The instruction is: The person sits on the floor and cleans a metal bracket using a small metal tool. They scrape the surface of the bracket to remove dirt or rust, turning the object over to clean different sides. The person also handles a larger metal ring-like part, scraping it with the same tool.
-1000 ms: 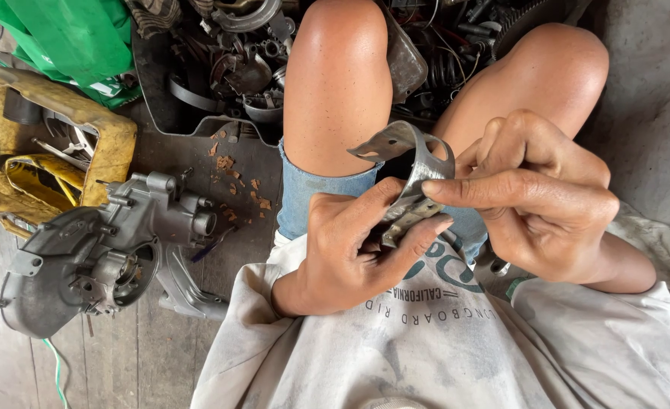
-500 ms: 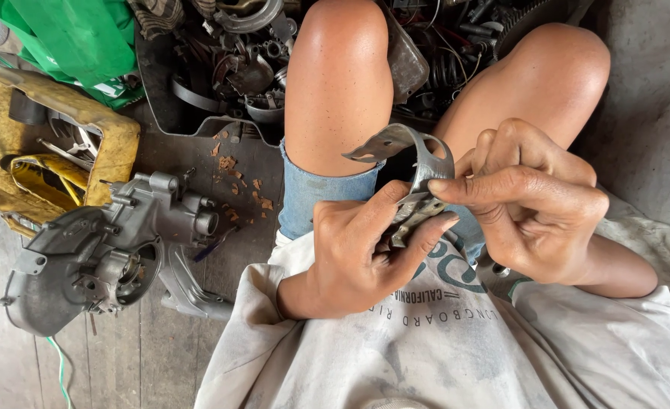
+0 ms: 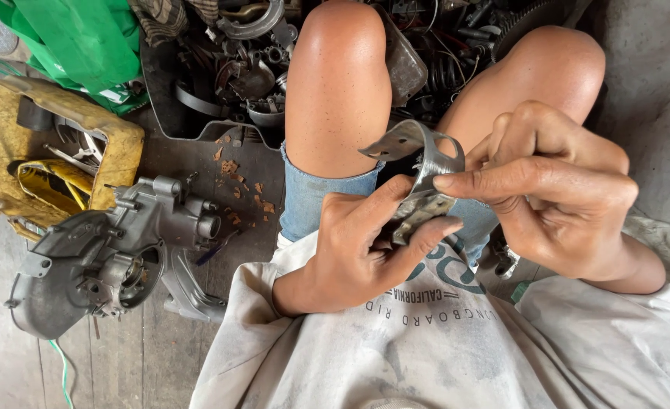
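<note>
Over my lap, both hands hold one curved grey metal band (image 3: 418,148) with holes in it, a clamp-like strip. My left hand (image 3: 361,246) grips its lower end between thumb and fingers. From the right, my right hand (image 3: 551,185) pinches the strip's upper bend with thumb and forefinger. The band's free end sticks out to the left, in front of my left knee. The lower part of the strip is hidden inside my left palm.
A grey engine casing (image 3: 104,257) lies on the wooden floor at the left. Behind it sit a worn yellow container (image 3: 119,148) with parts, a green bag (image 3: 70,38) and a dark tray of scrap metal parts (image 3: 236,68). My bare knees frame the hands.
Both hands and the band have shifted slightly up and right; my right fingers have slid along the bend. The grip is otherwise the same.
</note>
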